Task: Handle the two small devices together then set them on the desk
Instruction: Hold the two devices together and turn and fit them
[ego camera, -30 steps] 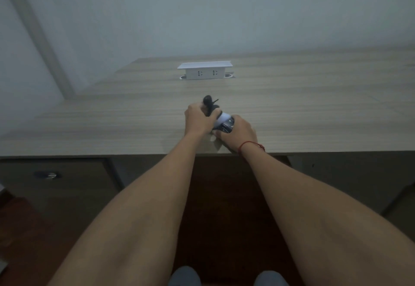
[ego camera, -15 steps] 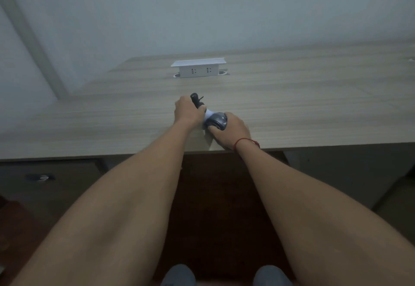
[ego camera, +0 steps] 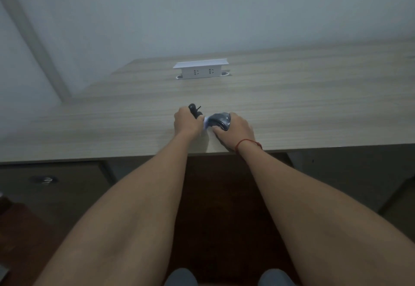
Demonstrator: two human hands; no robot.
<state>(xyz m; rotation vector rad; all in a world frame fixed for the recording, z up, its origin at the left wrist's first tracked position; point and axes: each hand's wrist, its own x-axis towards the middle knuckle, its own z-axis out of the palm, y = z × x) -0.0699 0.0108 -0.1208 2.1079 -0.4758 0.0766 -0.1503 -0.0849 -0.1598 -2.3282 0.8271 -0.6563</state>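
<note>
My left hand (ego camera: 187,124) is closed around a small black device (ego camera: 193,109) whose rounded top and a thin wire stick out above the fingers. My right hand (ego camera: 235,129) grips a dark grey rounded device (ego camera: 221,120) with a pale, whitish end facing left. The two devices almost meet between my hands, low over the wooden desk (ego camera: 292,106) near its front edge. Whether either device touches the desk top is hidden by my fingers. A red string circles my right wrist.
A white pop-up socket box (ego camera: 200,69) stands raised from the desk at the middle back. A pale wall rises behind the desk. Under the desk at the left is a dark drawer front with a round metal lock (ego camera: 46,179). My knees show at the bottom edge.
Both hands have come lower toward the desk top. The two devices, pressed together a second ago, have drawn slightly apart, the grey one shifting right in my right hand.
</note>
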